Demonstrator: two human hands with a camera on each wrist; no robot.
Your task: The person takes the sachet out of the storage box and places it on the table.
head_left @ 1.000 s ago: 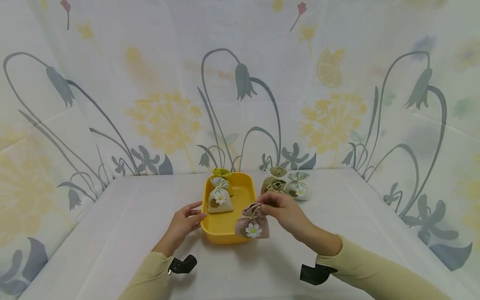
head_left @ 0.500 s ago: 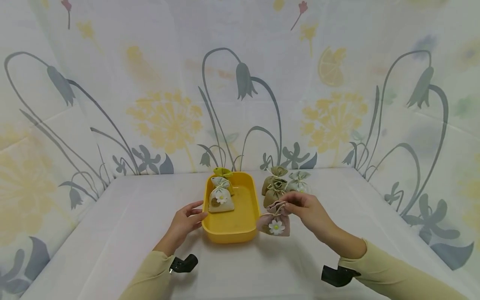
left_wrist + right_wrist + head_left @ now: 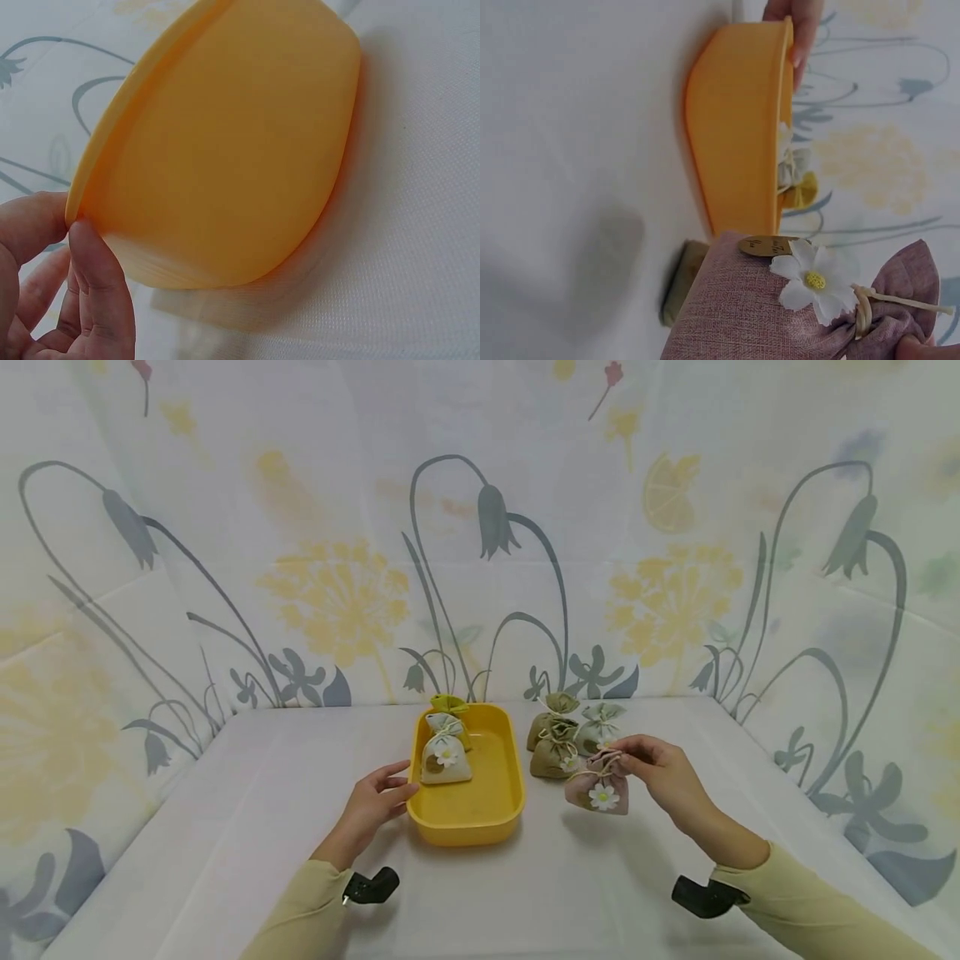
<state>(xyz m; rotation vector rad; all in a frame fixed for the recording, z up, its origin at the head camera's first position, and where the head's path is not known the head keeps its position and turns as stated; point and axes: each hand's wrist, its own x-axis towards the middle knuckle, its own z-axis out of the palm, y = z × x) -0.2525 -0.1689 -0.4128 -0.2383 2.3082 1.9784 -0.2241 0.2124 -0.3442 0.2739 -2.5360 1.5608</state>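
Note:
My right hand (image 3: 667, 781) pinches a mauve drawstring pouch (image 3: 580, 792) by its gathered neck, right of the yellow tub (image 3: 498, 777). In the right wrist view the same pouch (image 3: 735, 315) shows a white fabric daisy, a small brown tag and a cream cord; its shadow falls on the cloth apart from it. My left hand (image 3: 370, 812) holds the tub's left rim, with thumb and forefinger on the edge in the left wrist view. Inside the tub, along its left side, stand a pale grey pouch (image 3: 459, 768) and, behind it, a yellow-green pouch (image 3: 448, 703).
Right of the tub stand two brown-olive pouches (image 3: 551, 762), one behind the other. Beside them is a pale green pouch (image 3: 594, 735), partly hidden by the mauve one. A white cloth (image 3: 525, 902) covers the table, and a flower-printed curtain (image 3: 337, 485) rises at the back.
My right hand has carried the mauve pouch rightward, from over the tub's front right corner to a spot in front of the other pouches. The left hand stays at the rim.

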